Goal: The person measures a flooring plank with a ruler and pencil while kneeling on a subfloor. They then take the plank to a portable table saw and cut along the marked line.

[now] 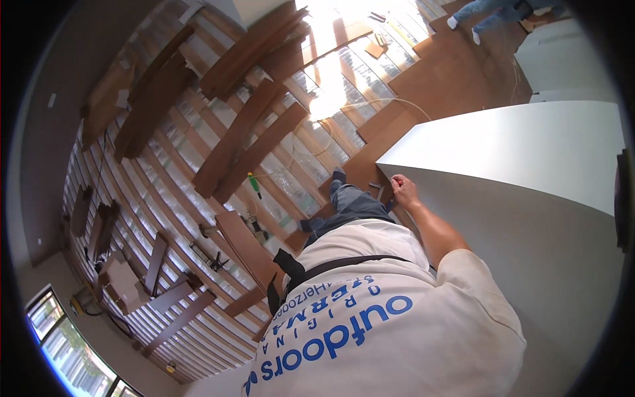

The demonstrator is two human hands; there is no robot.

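My right hand point(403, 190) is in front of my right hip with its fingers curled closed. Anything they hold is too small or hidden to make out. Right beside it is the corner of a large pale panel-sided unit point(503, 142). A small grey metal piece point(377, 190) shows between that hand and my leg. My left hand is out of view. To the left of my legs, a green-handled tool point(253, 182) lies on the open floor framing, near two long brown floorboards point(241, 142).
Wooden battens with shiny sheeting between them point(165, 155) span the left side. Stacked boards point(251, 53) lie farther off, and a brown board point(248, 248) lies nearer. Laid flooring point(450, 73) is ahead. A pale cord point(397, 100) crosses it. Another person's jeans-clad legs point(493, 14) show top right.
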